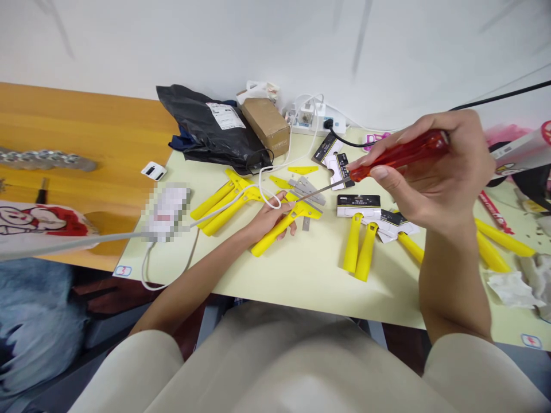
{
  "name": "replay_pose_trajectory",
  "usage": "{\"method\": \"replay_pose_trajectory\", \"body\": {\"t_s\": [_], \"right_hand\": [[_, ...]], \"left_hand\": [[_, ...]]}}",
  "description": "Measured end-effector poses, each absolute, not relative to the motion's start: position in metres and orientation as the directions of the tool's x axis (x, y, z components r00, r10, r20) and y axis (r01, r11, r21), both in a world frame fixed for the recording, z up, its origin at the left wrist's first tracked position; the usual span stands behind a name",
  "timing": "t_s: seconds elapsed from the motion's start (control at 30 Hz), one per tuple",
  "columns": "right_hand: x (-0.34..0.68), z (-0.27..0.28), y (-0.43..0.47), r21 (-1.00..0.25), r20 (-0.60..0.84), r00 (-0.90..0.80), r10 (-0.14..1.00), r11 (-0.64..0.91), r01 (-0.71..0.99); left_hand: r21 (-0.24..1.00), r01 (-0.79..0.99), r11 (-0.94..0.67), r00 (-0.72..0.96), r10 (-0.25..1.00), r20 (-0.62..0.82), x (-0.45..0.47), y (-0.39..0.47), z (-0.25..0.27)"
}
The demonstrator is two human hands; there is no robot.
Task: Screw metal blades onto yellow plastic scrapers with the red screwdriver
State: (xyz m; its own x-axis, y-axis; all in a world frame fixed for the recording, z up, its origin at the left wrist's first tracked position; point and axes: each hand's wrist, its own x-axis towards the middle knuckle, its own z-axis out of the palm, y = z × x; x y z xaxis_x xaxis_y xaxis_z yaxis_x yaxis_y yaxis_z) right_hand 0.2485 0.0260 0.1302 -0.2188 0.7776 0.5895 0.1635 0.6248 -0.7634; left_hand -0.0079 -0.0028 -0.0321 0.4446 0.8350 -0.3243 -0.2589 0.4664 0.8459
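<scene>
My left hand (pixel 267 219) is closed around a yellow scraper (pixel 272 238) lying slanted over the table, its wide head pointing up and right. In my right hand (pixel 447 172) is a screwdriver with a clear red handle (pixel 400 156). Its long metal shaft slopes down left, and the tip reaches the scraper head close to my left fingers; exact contact is too small to tell. A grey metal blade (pixel 306 223) shows below the head. Behind it lie loose grey blades (pixel 310 188) and a yellow cover piece (pixel 302 170). More yellow scrapers (pixel 219 217) rest to the left.
Yellow-handled scrapers in card sleeves (pixel 359 206) lie right of centre. A black plastic parcel (pixel 206 126), a cardboard box (pixel 267 123) and a power strip (pixel 316 120) stand along the wall. A white cable (pixel 224 213) crosses over the left side.
</scene>
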Motion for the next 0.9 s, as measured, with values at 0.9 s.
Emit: {"method": "replay_pose_trajectory", "body": {"t_s": [0.9], "right_hand": [[0.257, 0.124, 0.023, -0.638, 0.637, -0.372, 0.676, 0.732, 0.239]], "left_hand": [[0.903, -0.220, 0.368, 0.502, 0.837, -0.219, -0.005, -0.007, -0.021]]}}
